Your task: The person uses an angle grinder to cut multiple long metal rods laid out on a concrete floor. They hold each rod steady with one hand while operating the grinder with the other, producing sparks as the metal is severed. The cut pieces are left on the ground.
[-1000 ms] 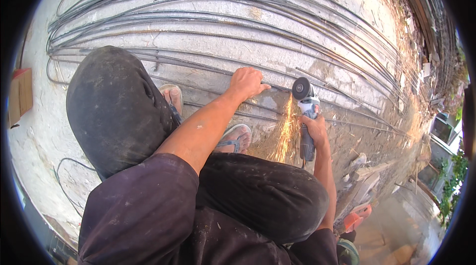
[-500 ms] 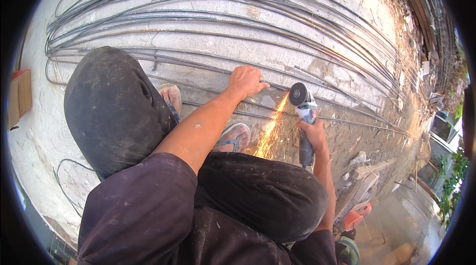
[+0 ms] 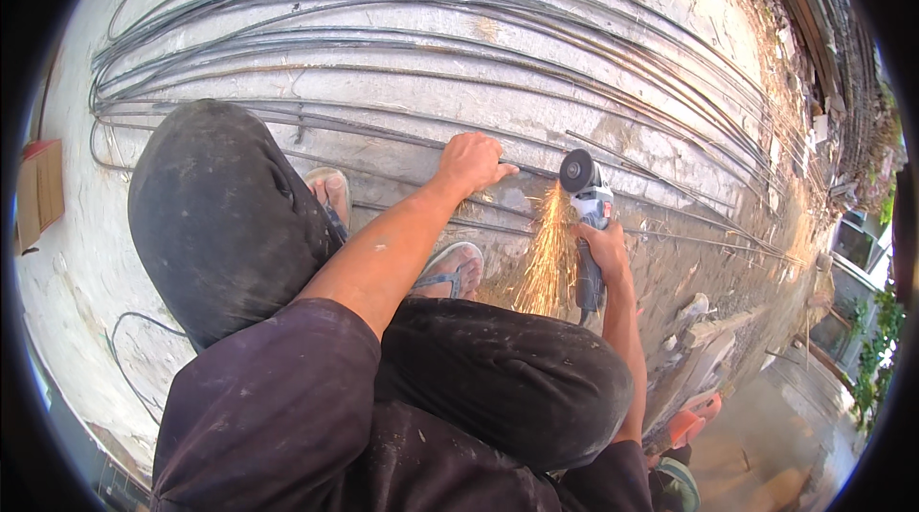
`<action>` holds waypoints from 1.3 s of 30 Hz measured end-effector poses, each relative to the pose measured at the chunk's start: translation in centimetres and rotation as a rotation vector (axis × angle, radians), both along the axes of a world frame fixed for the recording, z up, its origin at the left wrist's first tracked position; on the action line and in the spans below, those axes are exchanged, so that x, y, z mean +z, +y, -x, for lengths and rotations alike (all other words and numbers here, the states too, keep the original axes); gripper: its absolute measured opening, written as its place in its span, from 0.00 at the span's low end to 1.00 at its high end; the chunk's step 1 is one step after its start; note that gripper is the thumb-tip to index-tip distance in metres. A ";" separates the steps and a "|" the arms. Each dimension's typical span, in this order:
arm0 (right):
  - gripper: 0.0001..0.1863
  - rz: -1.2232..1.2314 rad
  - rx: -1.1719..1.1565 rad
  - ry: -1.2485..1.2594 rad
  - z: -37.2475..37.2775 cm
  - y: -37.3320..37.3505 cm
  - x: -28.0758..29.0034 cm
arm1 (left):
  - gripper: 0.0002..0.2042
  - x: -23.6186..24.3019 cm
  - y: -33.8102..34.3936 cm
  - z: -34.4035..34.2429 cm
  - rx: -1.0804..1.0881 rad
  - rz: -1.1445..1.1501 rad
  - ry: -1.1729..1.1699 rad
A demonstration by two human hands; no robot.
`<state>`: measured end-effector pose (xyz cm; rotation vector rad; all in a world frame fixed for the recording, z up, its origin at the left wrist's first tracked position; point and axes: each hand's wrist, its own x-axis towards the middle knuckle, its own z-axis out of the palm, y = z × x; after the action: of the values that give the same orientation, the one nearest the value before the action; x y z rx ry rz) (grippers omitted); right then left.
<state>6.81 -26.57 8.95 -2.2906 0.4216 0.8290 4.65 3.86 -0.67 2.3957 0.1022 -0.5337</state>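
right grip (image 3: pixel 605 249) wraps rounded grinder (image 3: pixel 592 213); left grip (image 3: pixel 471 164), slim metal rod (image 3: pixel 538 172)

The left hand (image 3: pixel 472 163) hides the rod (image 3: pixel 541 173) beneath it; the right hand (image 3: pixel 605 246) covers part of the grinder (image 3: pixel 589 209). The contact at the disc (image 3: pixel 576 170) is too small to make out. Sparks (image 3: pixel 546 268) veil the ground (image 3: pixel 661 273). The left knee (image 3: pixel 225 191) blocks some rods (image 3: pixel 383 33). A sleeve (image 3: pixel 268 388) hides the cable's (image 3: pixel 116 345) end; the dark rim crops the box (image 3: pixel 41 187).

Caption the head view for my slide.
Sparks stream from a grinder in the right hand; left hand holds a rod.
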 end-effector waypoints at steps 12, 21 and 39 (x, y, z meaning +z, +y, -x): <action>0.20 0.040 -0.014 0.062 2.0 -0.6 1.0 | 0.30 -0.5 0.1 0.2 -0.004 0.006 -0.006; 0.20 0.018 -0.006 0.034 0.6 -1.5 -0.5 | 0.29 0.0 -0.1 -0.3 -0.043 -0.017 0.032; 0.19 0.027 0.015 0.023 2.4 -1.7 -0.4 | 0.29 -1.1 0.0 0.3 -0.021 -0.023 -0.062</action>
<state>4.40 -28.23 8.59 -2.3135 0.4282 0.8622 4.33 3.81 -1.74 2.4359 0.0571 -0.4702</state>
